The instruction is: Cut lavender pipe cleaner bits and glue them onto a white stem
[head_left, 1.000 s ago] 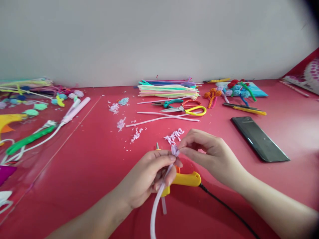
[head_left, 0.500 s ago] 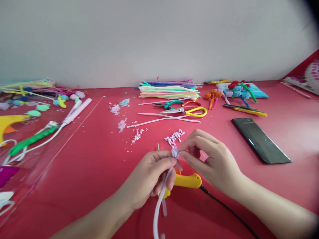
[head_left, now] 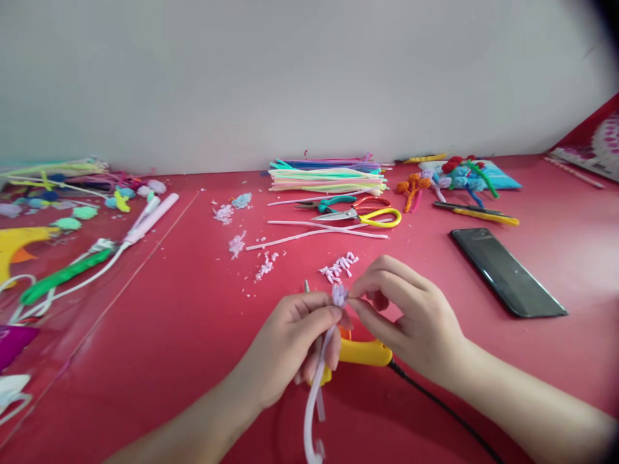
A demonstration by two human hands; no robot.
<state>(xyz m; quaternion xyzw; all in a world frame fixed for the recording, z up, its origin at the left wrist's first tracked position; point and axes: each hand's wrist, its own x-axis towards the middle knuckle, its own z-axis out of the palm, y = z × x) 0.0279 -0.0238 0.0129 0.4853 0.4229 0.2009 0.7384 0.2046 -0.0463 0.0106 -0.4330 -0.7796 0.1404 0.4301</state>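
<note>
Between thumb and fingers my left hand [head_left: 294, 341] grips a pale lilac pipe cleaner [head_left: 313, 399], whose long end curves down toward me. A fluffy lilac tuft [head_left: 339, 295] stands at its top, just above the left thumb. My right hand [head_left: 411, 316] pinches at the right side of that tuft with thumb and index finger; what lies between the fingertips is too small to make out. Below the hands lies a yellow hot glue gun [head_left: 365, 352], partly hidden by the left hand. Short lilac clippings [head_left: 339, 265] lie just beyond the fingers.
Scissors with a yellow handle [head_left: 380, 217], pliers [head_left: 333, 203] and a bundle of pipe cleaners [head_left: 329, 177] lie farther back. A black phone [head_left: 507, 272] is at the right. On the left are a pink hair-iron-like tool [head_left: 152, 219], cables and coloured pompoms [head_left: 84, 211].
The loose lower end of the pipe cleaner has swung slightly right. Both hands keep nearly the same place and grip at the tuft.
</note>
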